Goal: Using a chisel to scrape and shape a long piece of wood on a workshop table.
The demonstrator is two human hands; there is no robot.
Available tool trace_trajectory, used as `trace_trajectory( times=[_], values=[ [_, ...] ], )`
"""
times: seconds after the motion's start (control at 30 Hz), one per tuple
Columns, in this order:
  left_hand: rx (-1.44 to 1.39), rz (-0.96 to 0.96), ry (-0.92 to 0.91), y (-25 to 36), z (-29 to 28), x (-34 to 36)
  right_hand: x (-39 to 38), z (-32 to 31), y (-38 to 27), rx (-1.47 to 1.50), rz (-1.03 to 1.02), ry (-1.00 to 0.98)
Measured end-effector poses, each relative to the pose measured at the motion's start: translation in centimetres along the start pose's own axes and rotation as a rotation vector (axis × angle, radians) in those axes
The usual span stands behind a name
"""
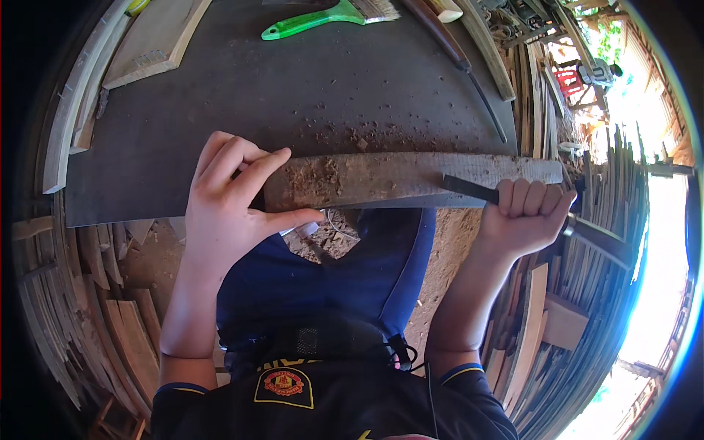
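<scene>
A rough, brown-stained wooden board (381,176) lies along the near edge of the dark worktop (176,110). My left hand (238,187) grips its left end, thumb at the near edge and fingers at the far side. My right hand (528,213) is wrapped around the flat black blade of a chisel-like tool (469,187), just over the board's right part. The blade's left end rests on or just above the wood; I cannot tell which. The tool's wooden handle sticks out to the right below my fist. Brown shavings are scattered behind the board.
A green paintbrush (301,29), a long thin-bladed tool (455,51) and a pale stick (491,51) lie at the back. Wooden pieces (147,51) line the left edge. Stacked offcuts and strips (601,235) flank the bench. My legs are below its near edge.
</scene>
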State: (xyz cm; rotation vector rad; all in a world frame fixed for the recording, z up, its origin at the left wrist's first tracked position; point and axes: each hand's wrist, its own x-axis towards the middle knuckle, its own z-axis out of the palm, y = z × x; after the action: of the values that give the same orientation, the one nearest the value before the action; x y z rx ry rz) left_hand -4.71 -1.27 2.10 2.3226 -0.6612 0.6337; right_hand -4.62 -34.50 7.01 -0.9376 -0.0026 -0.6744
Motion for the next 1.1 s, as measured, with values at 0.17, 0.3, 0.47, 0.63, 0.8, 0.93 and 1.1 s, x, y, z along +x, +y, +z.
trace_trajectory(
  times=[0.17,0.3,0.47,0.63,0.8,0.93,1.1],
  values=[
    [-0.144,-0.089,-0.16,-0.8,-2.0,-0.6,2.1,-3.3,-0.1,0.006,0.078,0.15],
    [-0.197,-0.128,-0.191,0.0,-2.1,-0.1,0.8,-3.8,0.7,0.173,0.066,0.127],
    [-0.193,-0.085,-0.178,-1.0,-2.6,-0.6,-4.0,4.2,4.4,0.244,0.243,-0.032],
    [-0.233,-0.096,-0.167,-0.5,-1.9,-0.1,-1.2,0.1,1.9,0.132,0.114,-0.019],
    [-0.155,-0.049,-0.198,-0.1,-0.8,0.4,-3.5,1.9,4.7,0.179,0.162,-0.004],
    [-0.172,-0.076,-0.18,-0.2,-0.8,0.0,-4.7,4.4,5.0,0.286,0.264,-0.148],
    [-0.118,-0.057,-0.186,0.7,-0.2,0.8,-2.4,0.7,3.3,0.259,0.24,-0.031]
  ],
)
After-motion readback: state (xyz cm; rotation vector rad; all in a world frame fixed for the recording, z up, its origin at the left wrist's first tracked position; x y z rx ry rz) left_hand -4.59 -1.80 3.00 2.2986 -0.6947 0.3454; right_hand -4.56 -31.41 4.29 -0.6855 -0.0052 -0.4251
